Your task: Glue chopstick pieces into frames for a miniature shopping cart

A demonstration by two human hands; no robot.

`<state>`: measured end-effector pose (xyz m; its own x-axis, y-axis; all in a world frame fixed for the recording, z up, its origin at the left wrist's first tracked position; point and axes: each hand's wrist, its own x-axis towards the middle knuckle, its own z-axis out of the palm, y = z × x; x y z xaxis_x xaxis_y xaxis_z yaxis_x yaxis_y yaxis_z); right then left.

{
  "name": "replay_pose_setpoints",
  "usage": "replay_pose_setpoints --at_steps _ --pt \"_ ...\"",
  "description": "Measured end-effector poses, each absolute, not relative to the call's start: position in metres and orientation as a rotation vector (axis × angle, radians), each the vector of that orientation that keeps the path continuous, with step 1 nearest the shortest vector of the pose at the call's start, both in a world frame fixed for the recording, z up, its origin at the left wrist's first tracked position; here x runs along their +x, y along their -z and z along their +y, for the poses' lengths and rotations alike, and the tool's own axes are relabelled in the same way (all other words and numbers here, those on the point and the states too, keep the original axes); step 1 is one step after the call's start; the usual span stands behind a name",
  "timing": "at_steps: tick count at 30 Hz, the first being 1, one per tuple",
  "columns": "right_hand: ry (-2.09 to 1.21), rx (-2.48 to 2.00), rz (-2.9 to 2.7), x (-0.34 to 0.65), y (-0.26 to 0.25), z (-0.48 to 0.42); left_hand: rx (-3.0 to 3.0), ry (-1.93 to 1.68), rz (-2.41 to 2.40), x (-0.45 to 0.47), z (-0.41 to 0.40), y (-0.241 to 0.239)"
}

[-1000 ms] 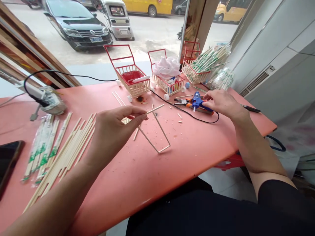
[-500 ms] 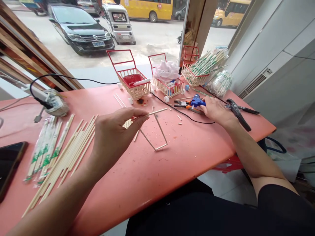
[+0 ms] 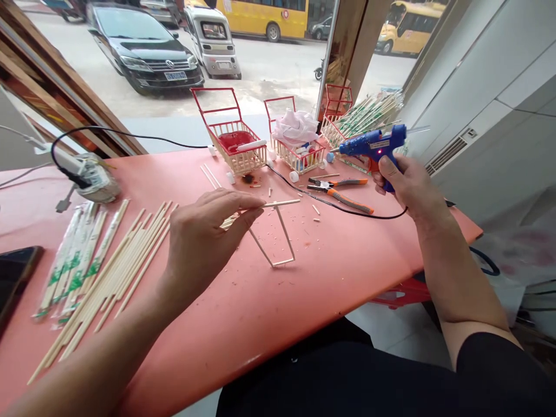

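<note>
My left hand pinches a small frame of thin wooden sticks between thumb and fingers, above the middle of the table. The frame's far end hangs down to the right, close to the tabletop. My right hand is wrapped round the handle of a blue glue gun, raised over the table's right side. The gun's nozzle points left and a small red light glows on its body. A clear glue stick sticks out at its back. Below it lie pliers with orange and grey handles.
Loose sticks and paper-wrapped chopsticks lie on the left of the pink table. Along the back stand a cart with a red tray, a cart holding white cloth and a third cart. The gun's black cord crosses the table.
My right hand has lifted the glue gun off the table beside the pliers, up and to the right. My left hand keeps the stick frame almost in place.
</note>
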<state>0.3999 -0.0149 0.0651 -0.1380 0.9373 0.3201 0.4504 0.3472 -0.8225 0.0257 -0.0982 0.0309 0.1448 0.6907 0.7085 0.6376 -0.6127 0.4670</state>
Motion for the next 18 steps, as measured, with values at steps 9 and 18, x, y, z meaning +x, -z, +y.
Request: replay_pose_setpoints --at_steps 9,18 --pt "-1.241 -0.842 -2.016 0.367 -0.096 -0.036 2.788 -1.689 0.986 0.027 -0.096 -0.027" --pt "-1.233 -0.689 -2.239 0.362 -0.106 -0.044 2.842 -1.689 0.941 0.027 -0.096 -0.03"
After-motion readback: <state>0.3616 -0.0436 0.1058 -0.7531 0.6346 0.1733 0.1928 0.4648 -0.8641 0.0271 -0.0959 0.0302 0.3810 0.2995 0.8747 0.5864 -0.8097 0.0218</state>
